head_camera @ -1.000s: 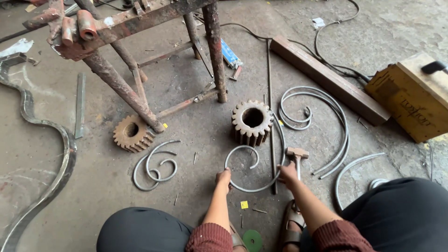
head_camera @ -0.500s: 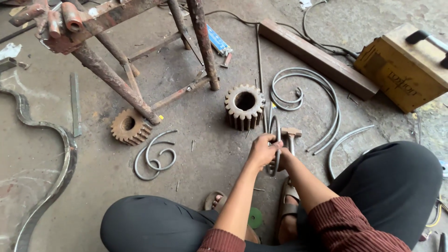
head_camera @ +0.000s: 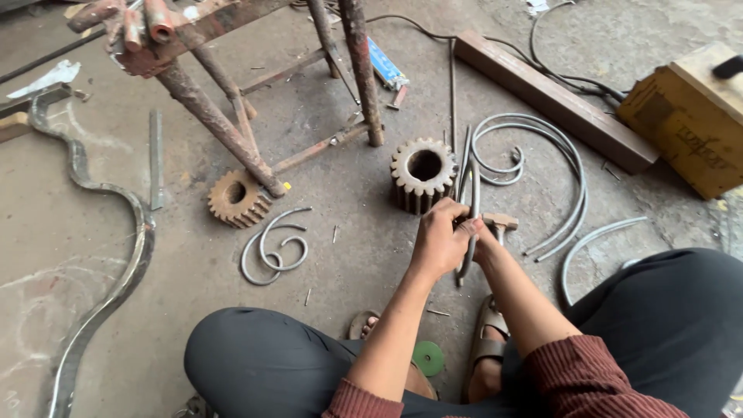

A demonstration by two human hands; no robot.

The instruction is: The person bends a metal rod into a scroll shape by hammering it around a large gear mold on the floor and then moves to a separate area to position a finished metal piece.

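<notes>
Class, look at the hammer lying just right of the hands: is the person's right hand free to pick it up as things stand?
Probably not at once: the right hand and left hand both grip the upright metal scroll. The hammer lies close by, unobstructed, once the hand lets go.

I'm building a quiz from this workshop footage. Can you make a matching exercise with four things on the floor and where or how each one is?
Things:
1. bent metal scroll
2. large gear
3. small rusty gear
4. hammer

Places or states:
A. lying at the foot of the rusty stand's leg
B. lying just beyond the right hand
C. held on edge in both hands, left hand in front
D. standing on end beside the scroll

Pairs: 1-C, 2-D, 3-A, 4-B
</notes>
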